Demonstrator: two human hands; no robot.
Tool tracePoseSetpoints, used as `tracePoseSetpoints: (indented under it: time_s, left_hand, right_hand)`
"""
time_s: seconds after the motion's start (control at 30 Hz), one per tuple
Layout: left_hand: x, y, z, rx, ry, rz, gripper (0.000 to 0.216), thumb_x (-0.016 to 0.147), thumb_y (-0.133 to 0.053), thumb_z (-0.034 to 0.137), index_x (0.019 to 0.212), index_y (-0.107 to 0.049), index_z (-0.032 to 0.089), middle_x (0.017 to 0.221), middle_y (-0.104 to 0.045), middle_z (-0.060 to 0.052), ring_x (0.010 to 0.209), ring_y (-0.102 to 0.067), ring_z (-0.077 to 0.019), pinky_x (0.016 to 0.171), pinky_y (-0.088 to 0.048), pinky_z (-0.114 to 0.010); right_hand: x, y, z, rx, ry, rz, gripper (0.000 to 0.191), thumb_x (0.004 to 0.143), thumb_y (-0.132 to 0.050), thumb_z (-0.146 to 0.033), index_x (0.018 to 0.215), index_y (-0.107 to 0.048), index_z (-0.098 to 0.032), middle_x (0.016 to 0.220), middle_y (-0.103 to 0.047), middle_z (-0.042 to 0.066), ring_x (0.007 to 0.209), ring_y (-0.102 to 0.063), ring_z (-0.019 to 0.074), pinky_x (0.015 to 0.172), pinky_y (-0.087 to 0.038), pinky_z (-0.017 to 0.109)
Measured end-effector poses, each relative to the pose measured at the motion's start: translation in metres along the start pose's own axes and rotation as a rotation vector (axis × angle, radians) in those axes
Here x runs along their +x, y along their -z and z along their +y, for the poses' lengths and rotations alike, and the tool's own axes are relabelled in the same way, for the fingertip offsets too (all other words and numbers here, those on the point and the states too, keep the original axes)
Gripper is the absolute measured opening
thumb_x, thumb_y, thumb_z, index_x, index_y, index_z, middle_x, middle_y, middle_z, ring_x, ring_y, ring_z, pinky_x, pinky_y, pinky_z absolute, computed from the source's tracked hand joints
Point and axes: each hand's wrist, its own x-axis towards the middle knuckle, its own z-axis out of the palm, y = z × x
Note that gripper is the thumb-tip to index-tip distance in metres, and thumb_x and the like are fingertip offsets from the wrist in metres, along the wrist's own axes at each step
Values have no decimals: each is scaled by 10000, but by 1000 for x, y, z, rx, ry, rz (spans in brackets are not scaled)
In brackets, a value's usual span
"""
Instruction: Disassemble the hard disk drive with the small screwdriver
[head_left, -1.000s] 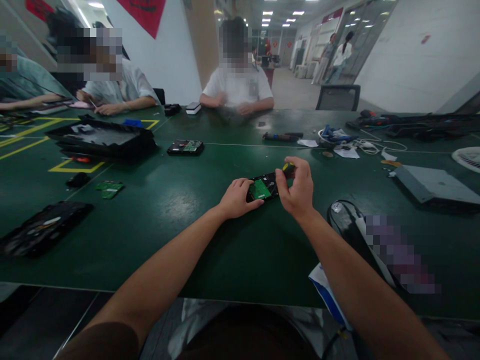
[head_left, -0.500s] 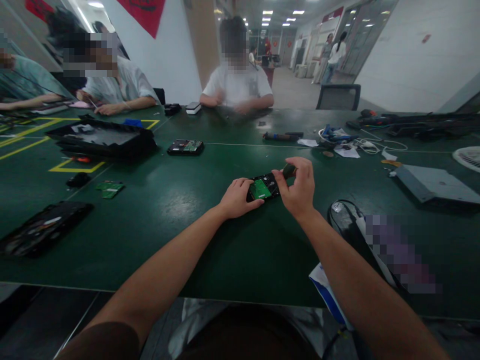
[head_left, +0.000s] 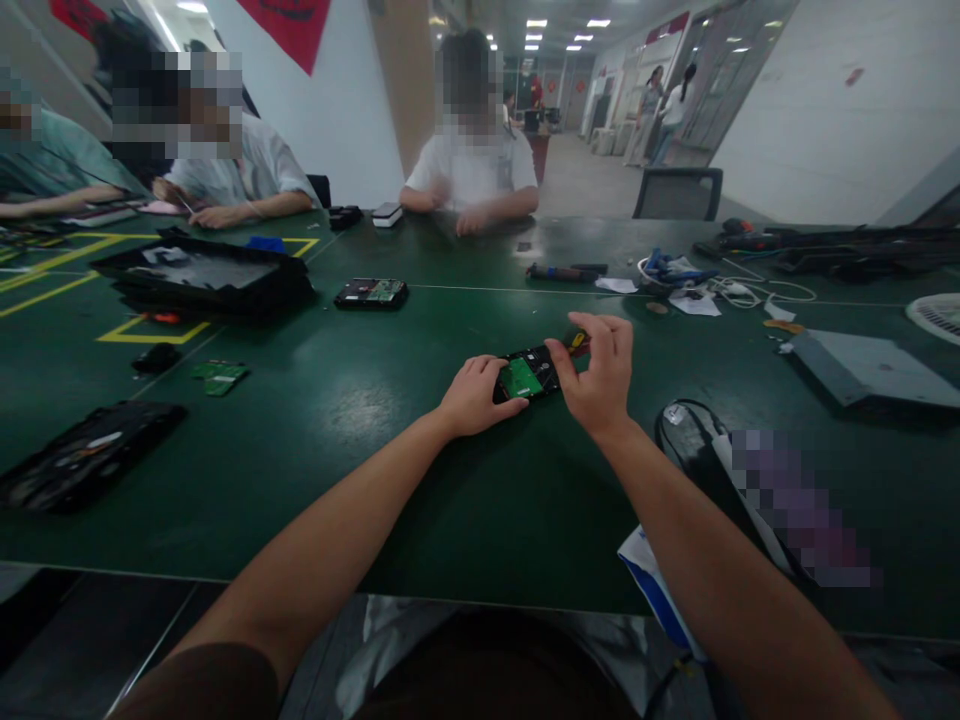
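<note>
My one view comes from a head-worn camera at the near edge of the green table point(head_left: 330, 430), facing forward and down. My forearms run up from the bottom edge to the left hand point(head_left: 471, 397) and right hand point(head_left: 600, 385), close at mid-frame. Seated co-workers point(head_left: 472, 175) and a corridor lie far beyond.

An electronics repair workshop. Opened drives point(head_left: 371, 293), loose circuit boards point(head_left: 218, 376) and cables point(head_left: 739, 291) litter a long green counter point(head_left: 375, 470). Seated workers point(head_left: 474, 180) line its far side.
</note>
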Motion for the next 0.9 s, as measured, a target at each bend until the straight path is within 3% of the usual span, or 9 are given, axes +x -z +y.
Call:
tracePoseSetpoints:
  time_s: [0.23,0.47,0.7,0.9]
  left_hand:
    - [-1,0,1,0,-7,8,750,841,-685,643,1399,-538,163,1406,-571,-166,1357,-490,-345,1159,-417,-486]
    - [0,1,1,-2,5,-1,748,836,-693,645,1402,-536,183,1410,-573,-156,1353,-497,-344,1156,-417,-499]
    - [-1,1,1,3,-7,1,761,849,-677,652,1407,-540,153,1414,-574,-167,1351,-494,-340,1164,-419,-478]
    - [0,1,1,5,-4,3,750,843,-688,639,1405,-532,168,1413,-573,-160,1357,-490,-344,1170,-410,-491]
  right_hand:
    - [-2,-3,0,74,21,-66,444,1027,-490,-314,1469,-451,-285,1360,-606,114,1188,-629,280,949,-591,499]
    - [1,0,-1,5,-2,26,333,951,-657,-409,1248,-590,-274,1173,-583,105,1127,-596,286,874,-606,479]
    - [-2,-3,1,68,15,-45,445,1046,-435,-305,1489,-419,-276,1369,-590,128,1145,-650,269,948,-593,513]
    - [0,0,-1,-3,3,19,426,934,-677,-418,1326,-570,-291,1192,-575,102,1073,-609,271,842,-618,467]
